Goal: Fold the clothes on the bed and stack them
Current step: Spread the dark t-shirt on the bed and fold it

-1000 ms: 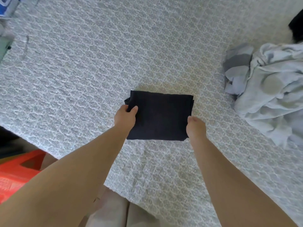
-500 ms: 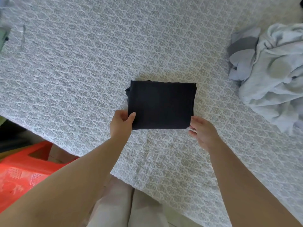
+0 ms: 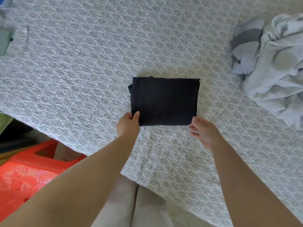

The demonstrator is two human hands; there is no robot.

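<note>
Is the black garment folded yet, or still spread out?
Folded. The black garment lies on the bedspread as a compact rectangle with layered edges at its right side; the left hand pinches its near-left corner.

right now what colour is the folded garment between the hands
Black or very dark navy folded cloth garment, head view.

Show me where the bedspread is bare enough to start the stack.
Free: the patterned grey bedspread left of the folded black garment, and beyond it. A strip lies bare between it and the crumpled pale-blue clothes pile. That right side is crowded.
</note>
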